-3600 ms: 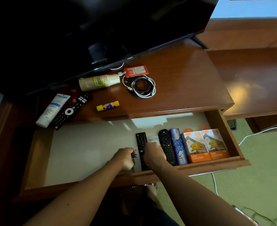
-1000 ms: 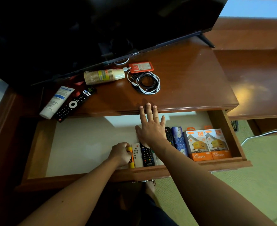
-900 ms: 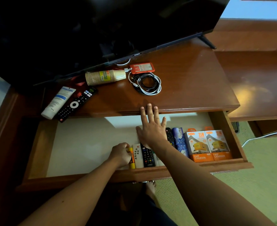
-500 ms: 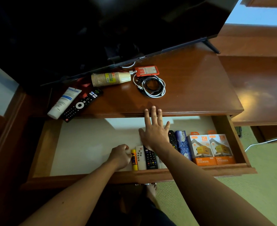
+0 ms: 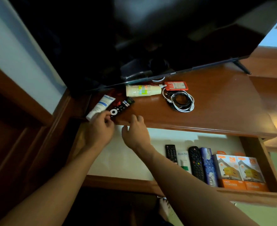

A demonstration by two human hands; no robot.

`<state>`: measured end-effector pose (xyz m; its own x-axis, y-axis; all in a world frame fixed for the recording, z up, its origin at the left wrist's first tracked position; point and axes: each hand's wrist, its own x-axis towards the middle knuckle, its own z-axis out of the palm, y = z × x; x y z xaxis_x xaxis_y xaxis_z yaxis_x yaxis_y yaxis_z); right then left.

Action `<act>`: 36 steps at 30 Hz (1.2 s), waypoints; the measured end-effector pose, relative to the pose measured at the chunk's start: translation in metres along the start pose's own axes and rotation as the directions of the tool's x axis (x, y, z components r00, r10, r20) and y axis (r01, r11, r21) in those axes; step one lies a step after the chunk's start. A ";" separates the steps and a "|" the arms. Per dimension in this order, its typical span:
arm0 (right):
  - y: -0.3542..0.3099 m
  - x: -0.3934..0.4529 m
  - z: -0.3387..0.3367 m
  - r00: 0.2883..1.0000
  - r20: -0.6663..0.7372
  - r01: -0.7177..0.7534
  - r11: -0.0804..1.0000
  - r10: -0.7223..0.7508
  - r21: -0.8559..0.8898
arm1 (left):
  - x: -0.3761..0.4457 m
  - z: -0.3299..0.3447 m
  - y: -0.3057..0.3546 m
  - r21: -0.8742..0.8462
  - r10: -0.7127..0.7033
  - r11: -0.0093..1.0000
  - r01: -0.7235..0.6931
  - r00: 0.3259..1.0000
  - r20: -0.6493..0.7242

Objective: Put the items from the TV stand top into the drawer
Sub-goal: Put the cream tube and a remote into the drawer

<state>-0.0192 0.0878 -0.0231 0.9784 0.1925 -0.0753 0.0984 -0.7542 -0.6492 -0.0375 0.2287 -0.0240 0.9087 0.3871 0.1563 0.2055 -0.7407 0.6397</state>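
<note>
On the TV stand top (image 5: pixel 219 111), a black remote (image 5: pixel 120 108) and a white tube (image 5: pixel 101 105) lie at the left front corner. My left hand (image 5: pixel 100 129) pinches the remote's near end, which still rests on the wood. My right hand (image 5: pixel 135 132) hovers beside it at the stand's front edge, fingers apart and empty. Farther back lie a stack of paper cups (image 5: pixel 142 90), a red card holder (image 5: pixel 175 85) and coiled cables (image 5: pixel 182 101). The open drawer (image 5: pixel 118 160) below holds remotes (image 5: pixel 195 162), a blue box (image 5: pixel 208 165) and two orange charger boxes (image 5: pixel 237 170).
The TV screen (image 5: pixel 134 38) overhangs the back of the stand, close above the cups and tube. The drawer's left half shows its bare pale bottom. A wall and wooden trim (image 5: pixel 28 98) stand to the left. A foot (image 5: pixel 164 206) shows below the drawer front.
Both hands left the drawer and rose to the stand's left front corner. The left hand let go of the yellow stick and now closes on the black remote. The view shifted left.
</note>
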 end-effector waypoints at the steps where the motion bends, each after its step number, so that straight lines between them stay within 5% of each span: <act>1: -0.011 0.002 0.006 1.000 0.018 0.018 0.999 -0.019 0.037 | 0.008 -0.009 -0.005 0.033 0.008 0.999 -0.007 0.999 -0.046; 7: -0.043 0.026 0.033 0.978 0.191 0.117 0.981 -0.087 -0.152 | 0.056 -0.023 -0.030 0.372 -0.001 0.927 -0.045 0.992 0.123; 11: -0.039 0.037 0.033 0.969 0.244 0.111 0.953 -0.041 -0.280 | 0.073 -0.023 -0.033 0.392 -0.029 0.918 -0.068 0.971 0.237; 16: -0.033 0.046 0.042 0.984 0.180 0.061 0.959 -0.011 -0.278 | 0.081 -0.018 -0.036 0.387 -0.032 0.918 -0.085 0.957 0.287; 21: -0.039 0.047 0.035 0.985 0.065 -0.145 0.970 0.160 -0.195 | 0.084 -0.016 -0.037 0.411 -0.066 0.909 -0.067 0.951 0.301; 31: -0.027 0.027 0.009 0.966 -0.042 -0.251 0.963 0.256 0.102 | 0.051 -0.011 -0.021 0.134 -0.157 0.982 0.136 0.975 0.160; 36: 0.000 -0.013 0.010 0.965 -0.127 -0.228 0.973 0.231 0.041 | -0.009 0.007 -0.023 -0.059 -0.107 0.991 0.119 0.980 0.168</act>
<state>-0.0333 0.0912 -0.0297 0.9896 -0.0685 -0.1262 -0.1343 -0.7516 -0.6457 -0.0480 0.2385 -0.0458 0.9294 0.3667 -0.0415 0.2898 -0.6556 0.6973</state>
